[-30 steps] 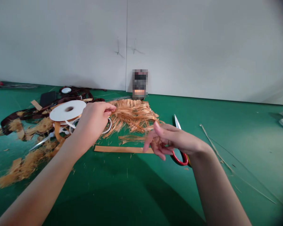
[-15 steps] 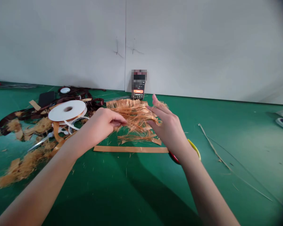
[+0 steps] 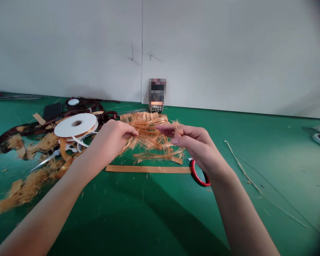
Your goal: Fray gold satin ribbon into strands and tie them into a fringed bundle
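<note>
Orange shredded ribbon fibres [image 3: 149, 137] are lying in a shaggy fringe near the far edge of the green tabletop [image 3: 258, 142], between the person's two hands. The left hand [image 3: 110, 144] is reaching in from the near left, its curled fingers [image 3: 132, 132] closing toward the fibres' left side, though whether they are gripping strands I cannot tell. The right hand [image 3: 194, 144] is reaching in from the near right, its loosely extended fingers [image 3: 170, 130] pointing left over the fibres; they are neither clenched nor clearly grasping anything, and contact is hard to tell. A flat tan ribbon strip [image 3: 148, 169] is lying just in front of the fibres. Red-handled steel scissors [image 3: 198, 174] are resting under the right wrist. Farther left, a wide white ribbon spool [image 3: 75, 124] is sitting among tangled dark brown ribbon [image 3: 18, 133] and loose orange fibre clumps [image 3: 24, 190]. A blurred upright phone [image 3: 157, 95] is leaning against the pale wall [image 3: 229, 53].
</note>
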A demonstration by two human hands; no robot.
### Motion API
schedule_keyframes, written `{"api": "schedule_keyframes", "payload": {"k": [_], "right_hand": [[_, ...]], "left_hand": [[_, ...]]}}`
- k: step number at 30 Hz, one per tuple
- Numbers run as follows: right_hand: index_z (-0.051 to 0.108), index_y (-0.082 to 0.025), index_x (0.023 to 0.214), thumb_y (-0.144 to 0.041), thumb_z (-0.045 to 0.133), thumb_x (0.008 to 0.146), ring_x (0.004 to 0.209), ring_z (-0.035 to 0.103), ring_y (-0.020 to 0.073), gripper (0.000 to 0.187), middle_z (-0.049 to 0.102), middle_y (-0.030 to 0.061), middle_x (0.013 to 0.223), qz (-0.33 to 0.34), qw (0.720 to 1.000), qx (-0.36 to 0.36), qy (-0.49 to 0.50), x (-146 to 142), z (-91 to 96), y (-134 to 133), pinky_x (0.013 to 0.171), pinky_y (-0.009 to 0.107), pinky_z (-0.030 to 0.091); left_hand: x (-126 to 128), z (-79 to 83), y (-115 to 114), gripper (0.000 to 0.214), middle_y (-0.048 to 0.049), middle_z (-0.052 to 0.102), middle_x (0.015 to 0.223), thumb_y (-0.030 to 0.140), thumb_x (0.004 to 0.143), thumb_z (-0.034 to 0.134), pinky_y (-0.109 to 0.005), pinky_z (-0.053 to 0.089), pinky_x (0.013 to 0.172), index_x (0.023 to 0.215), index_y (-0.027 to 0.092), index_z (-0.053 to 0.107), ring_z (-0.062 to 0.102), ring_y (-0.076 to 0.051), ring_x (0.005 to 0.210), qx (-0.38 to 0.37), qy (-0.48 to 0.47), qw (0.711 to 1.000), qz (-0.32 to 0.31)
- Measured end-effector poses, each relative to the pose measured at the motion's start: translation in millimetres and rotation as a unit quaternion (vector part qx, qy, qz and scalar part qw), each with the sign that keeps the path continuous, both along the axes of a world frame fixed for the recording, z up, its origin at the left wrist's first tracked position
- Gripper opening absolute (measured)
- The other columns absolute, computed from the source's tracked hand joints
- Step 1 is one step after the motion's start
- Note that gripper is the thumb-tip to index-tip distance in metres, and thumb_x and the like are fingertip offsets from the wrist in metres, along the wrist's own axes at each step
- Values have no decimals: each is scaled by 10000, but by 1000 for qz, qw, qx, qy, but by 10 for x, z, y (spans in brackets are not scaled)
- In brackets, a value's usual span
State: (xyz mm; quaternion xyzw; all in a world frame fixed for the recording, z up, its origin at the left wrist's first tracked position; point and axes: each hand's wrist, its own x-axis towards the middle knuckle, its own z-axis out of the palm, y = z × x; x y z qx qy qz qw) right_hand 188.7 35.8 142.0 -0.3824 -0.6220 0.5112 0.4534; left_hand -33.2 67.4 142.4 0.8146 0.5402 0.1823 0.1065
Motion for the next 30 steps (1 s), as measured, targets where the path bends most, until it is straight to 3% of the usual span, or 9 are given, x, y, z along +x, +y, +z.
{"api": "schedule_keyframes", "payload": {"k": [5, 8, 11, 13, 18, 20, 24, 27, 30], "right_hand": [[636, -233, 534, -304, 405, 870, 1013, 663, 248, 414, 742, 39, 1054, 64, 984, -57, 157, 95, 47, 9, 982, 460, 459], [748, -273, 860, -290, 366, 830, 1100, 620, 255, 384, 645, -13, 1279, 39, 986, -20, 159, 112, 47, 13, 973, 463, 466], [681, -296, 1144, -191, 455, 725, 1182, 559, 250, 487, 518, -42, 1425, -12, 997, 36, 69, 96, 5, 34, 986, 451, 453], [668, -290, 1162, -148, 544, 693, 1227, 520, 263, 505, 519, -18, 1423, -71, 993, 91, -36, 82, -54, 69, 975, 465, 447], [708, -250, 703, -226, 691, 730, 1019, 586, 288, 40, 736, 48, 954, -223, 903, 231, -285, 67, -183, 166, 933, 534, 412], [666, -253, 599, -296, 688, 771, 923, 597, 266, 179, 729, 44, 818, -195, 914, 203, -292, 61, -171, 157, 878, 503, 438], [657, -247, 558, -370, 636, 841, 958, 635, 224, 309, 726, 37, 813, -52, 983, 48, -172, 46, -54, 59, 913, 427, 449], [714, -246, 636, -348, 571, 891, 1101, 620, 216, 311, 738, 27, 1013, 45, 998, -26, -41, 42, 12, 7, 989, 403, 440], [756, -286, 921, -290, 513, 918, 1346, 435, 197, 243, 633, -21, 1297, 101, 992, -12, 72, 38, 9, 21, 1111, 393, 357]], "left_hand": [[13, 9, 2, 367, -71, 774, 882, 149, 779, 414, -361, 529, 771, 834, 202, 774, 707, -225, 786, -6, 7, 1000, -14], [29, 25, -23, 357, -61, 773, 827, 146, 782, 425, -340, 533, 724, 817, 209, 776, 708, -208, 729, -52, -7, 998, -43], [39, 38, -53, 384, -51, 772, 840, 86, 736, 421, -328, 540, 718, 807, 215, 776, 714, -206, 764, -82, -14, 993, -79], [36, 38, -68, 434, -41, 773, 872, 47, 694, 399, -330, 547, 747, 815, 226, 775, 715, -204, 812, -84, -17, 990, -116], [23, 42, -91, 512, -26, 768, 934, 19, 678, 362, -325, 540, 816, 887, 241, 774, 699, -192, 895, -67, -22, 984, -165], [26, 53, -96, 524, -30, 768, 923, 11, 675, 348, -318, 535, 799, 876, 239, 774, 699, -189, 880, -65, -1, 987, -145], [26, 55, -85, 498, -47, 760, 860, 24, 692, 357, -341, 520, 729, 869, 233, 774, 689, -209, 810, -47, 51, 992, -102], [17, 37, -75, 488, -57, 755, 856, 24, 679, 366, -356, 515, 718, 861, 221, 774, 680, -220, 806, -38, 47, 992, -114], [8, 22, -87, 509, -41, 757, 892, 2, 661, 361, -340, 514, 763, 877, 221, 766, 680, -202, 850, -60, 25, 986, -155]]}}
